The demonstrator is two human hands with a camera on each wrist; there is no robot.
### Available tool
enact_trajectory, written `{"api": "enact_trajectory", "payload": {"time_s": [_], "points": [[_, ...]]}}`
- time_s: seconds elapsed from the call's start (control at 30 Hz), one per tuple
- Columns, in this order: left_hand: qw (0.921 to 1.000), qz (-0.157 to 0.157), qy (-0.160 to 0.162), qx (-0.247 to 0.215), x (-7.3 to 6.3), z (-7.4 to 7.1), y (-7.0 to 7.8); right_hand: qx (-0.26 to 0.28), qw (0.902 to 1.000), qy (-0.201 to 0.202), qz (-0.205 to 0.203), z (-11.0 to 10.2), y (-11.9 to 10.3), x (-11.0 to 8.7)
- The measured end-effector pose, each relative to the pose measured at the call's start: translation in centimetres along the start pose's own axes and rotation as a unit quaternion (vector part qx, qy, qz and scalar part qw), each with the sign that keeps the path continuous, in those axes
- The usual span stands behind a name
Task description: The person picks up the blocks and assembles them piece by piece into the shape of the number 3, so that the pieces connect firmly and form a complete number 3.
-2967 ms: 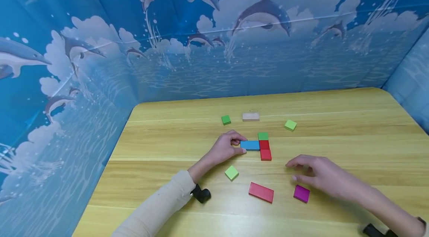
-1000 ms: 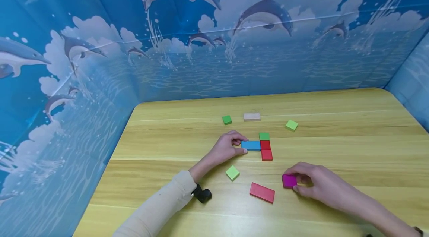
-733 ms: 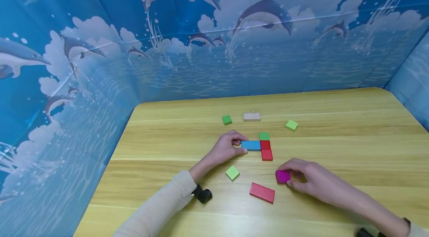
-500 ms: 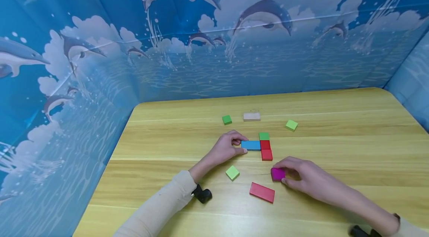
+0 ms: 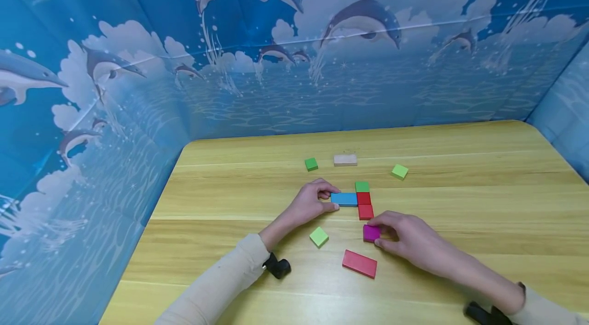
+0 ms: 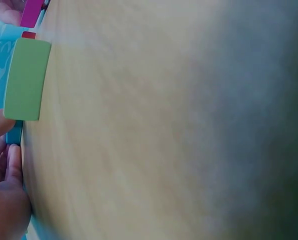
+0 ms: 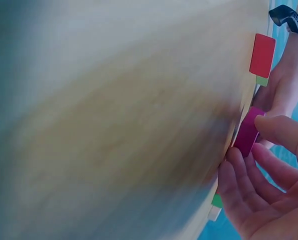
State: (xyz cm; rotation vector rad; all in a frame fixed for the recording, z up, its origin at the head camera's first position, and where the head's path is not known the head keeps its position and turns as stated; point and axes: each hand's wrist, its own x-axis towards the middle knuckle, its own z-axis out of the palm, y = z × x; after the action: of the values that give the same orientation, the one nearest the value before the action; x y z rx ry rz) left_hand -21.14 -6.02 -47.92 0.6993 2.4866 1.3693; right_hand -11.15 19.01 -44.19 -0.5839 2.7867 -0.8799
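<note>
My left hand [image 5: 307, 205] pinches the left end of a blue rectangular block [image 5: 343, 200] lying flat on the table. Against that block's right end stands a column: a green block [image 5: 362, 186] on the far side, then a red block [image 5: 363, 198], then a nearer red block [image 5: 365, 212]. My right hand [image 5: 414, 242] pinches a purple block [image 5: 371, 233] between thumb and fingers, just on the near side of the column. A small gap shows between purple and red. In the right wrist view the thumb presses one face of the purple block [image 7: 248, 132].
On the wooden table [image 5: 221, 182] lie a light green block [image 5: 319, 237] and a long red block [image 5: 359, 263] nearer me. Farther back are a dark green block [image 5: 311, 164], a pale block [image 5: 345, 160] and another light green block [image 5: 399, 171]. A dolphin-print curtain [image 5: 285, 95] encloses the table.
My right hand has taken hold of the purple block at the right and carried it left and away from me, up close to the nearer red block. The left hand has stayed on the blue block.
</note>
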Motion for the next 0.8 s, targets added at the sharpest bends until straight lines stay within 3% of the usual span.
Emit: {"api": "enact_trajectory", "payload": {"time_s": [0.3, 0.8], "points": [[1.0000, 0.000, 0.000, -0.002, 0.03, 0.08, 0.02, -0.020, 0.9997, 0.002, 0.011, 0.40, -0.45, 0.39], [1.0000, -0.004, -0.001, -0.006, -0.07, -0.02, 0.20, -0.019, 0.9993, 0.032, -0.008, 0.64, -0.35, 0.51]]}}
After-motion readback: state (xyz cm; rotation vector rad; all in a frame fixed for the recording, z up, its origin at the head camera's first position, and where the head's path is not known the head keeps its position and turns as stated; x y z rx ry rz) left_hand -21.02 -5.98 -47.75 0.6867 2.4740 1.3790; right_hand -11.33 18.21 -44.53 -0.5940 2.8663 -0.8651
